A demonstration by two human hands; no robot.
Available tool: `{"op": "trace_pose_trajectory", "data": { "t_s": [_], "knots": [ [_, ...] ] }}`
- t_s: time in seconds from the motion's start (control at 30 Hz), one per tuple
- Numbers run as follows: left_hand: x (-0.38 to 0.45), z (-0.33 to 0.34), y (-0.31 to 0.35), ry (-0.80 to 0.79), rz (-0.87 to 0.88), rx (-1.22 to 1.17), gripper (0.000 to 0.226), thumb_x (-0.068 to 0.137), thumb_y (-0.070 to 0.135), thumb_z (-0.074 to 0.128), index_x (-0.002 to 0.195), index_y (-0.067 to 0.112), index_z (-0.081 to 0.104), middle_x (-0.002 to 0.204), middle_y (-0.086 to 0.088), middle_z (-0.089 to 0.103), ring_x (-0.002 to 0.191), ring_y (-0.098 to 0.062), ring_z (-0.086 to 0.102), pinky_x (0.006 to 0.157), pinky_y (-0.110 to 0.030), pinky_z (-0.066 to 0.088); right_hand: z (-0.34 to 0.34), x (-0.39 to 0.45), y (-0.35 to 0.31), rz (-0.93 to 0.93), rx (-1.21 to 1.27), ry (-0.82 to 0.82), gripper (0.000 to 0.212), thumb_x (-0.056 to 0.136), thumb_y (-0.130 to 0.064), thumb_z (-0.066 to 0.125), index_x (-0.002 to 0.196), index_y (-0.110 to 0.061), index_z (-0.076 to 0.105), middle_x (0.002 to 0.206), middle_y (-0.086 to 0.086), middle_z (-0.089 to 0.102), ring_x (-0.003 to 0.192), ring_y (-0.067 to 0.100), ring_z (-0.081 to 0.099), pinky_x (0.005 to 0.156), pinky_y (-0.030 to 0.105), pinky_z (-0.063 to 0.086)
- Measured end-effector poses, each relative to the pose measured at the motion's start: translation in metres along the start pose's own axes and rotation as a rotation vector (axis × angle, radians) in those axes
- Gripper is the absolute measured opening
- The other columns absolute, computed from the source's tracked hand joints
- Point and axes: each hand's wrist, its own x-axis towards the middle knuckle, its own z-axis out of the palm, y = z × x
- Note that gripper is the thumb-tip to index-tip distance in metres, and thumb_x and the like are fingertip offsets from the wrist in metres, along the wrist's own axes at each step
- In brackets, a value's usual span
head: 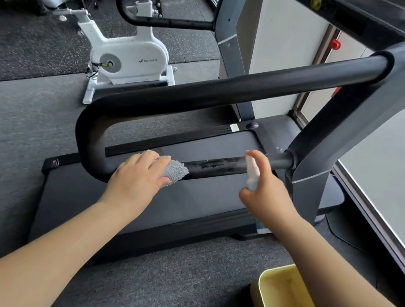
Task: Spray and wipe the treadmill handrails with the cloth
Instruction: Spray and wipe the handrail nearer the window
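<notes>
Spraying step in hand. Right hand (268, 191) grips small white spray bottle (252, 172) (blurred), aimed at lower bar of black padded looped treadmill handrail (220, 168). Left hand (138, 178) presses grey terry cloth (174, 170) on that bar. Next, likely: wipe along wetted stretch.

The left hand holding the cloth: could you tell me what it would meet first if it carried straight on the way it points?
Probably the right hand with its spray bottle, since the left hand points along the lower handrail towards it; depth is uncertain.
</notes>
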Motion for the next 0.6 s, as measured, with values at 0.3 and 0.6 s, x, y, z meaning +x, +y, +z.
{"op": "trace_pose_trajectory", "data": {
  "t_s": [0.3, 0.6],
  "knots": [
    [0.021, 0.009, 0.034, 0.017, 0.055, -0.023, 0.048, 0.087, 0.034, 0.056, 0.131, 0.015, 0.05, 0.119, -0.005, 0.056, 0.103, -0.032, 0.055, 0.085, -0.046, 0.046, -0.041, -0.006, 0.029, 0.016, 0.11, 0.043, 0.08, 0.081, -0.006, 0.059, 0.137, -0.053, 0.028, 0.083, 0.008, 0.063, 0.062, 0.035, 0.067, 0.063, 0.051, 0.06],
    [0.125, 0.032, 0.184, -0.142, 0.244, -0.033, 0.071, 0.091, 0.05, 0.049, 0.148, 0.017, 0.022, 0.135, -0.008, 0.043, 0.117, -0.032, 0.047, 0.091, -0.044, 0.041, -0.064, -0.027, 0.052, -0.016, 0.44, 0.128, 0.082, 0.085, -0.001, 0.065, 0.133, -0.059, 0.036, 0.091, 0.001, 0.063, 0.061, 0.035, 0.069, 0.062, 0.04, 0.062]
  ]
}}
